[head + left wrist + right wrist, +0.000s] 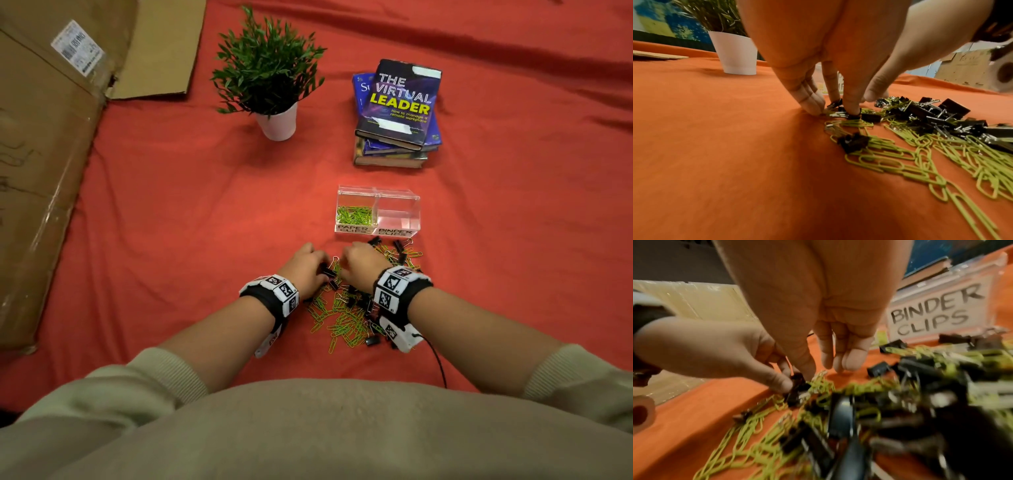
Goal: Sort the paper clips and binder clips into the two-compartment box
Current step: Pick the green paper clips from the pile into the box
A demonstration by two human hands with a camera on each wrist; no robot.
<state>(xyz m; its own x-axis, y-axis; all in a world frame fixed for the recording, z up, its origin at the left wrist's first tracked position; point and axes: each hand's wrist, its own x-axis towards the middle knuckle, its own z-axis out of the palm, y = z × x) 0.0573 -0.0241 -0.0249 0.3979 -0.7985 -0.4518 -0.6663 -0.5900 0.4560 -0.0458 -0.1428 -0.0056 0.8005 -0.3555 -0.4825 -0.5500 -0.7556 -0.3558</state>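
Observation:
A clear two-compartment box (pixel 376 192) stands beyond a mixed pile of green paper clips (pixel 339 318) and black binder clips (pixel 371 341). Its left half, labelled PAPER CLIPS, holds green paper clips (pixel 354 216). The right half, labelled BINDER CLIPS (pixel 935 313), looks empty. My left hand (pixel 835 110) is down at the pile's far left edge and pinches a small black binder clip (pixel 797 381) between thumb and fingers. My right hand (pixel 823 371) hovers right beside it, fingers hanging fairly straight, thumb tip reaching down by that same clip and some green paper clips.
On the red cloth (pixel 171 222) stand a potted plant in a white pot (pixel 277 120) at the back and a stack of books (pixel 397 113) behind the box. Flattened cardboard (pixel 41 154) lies along the left.

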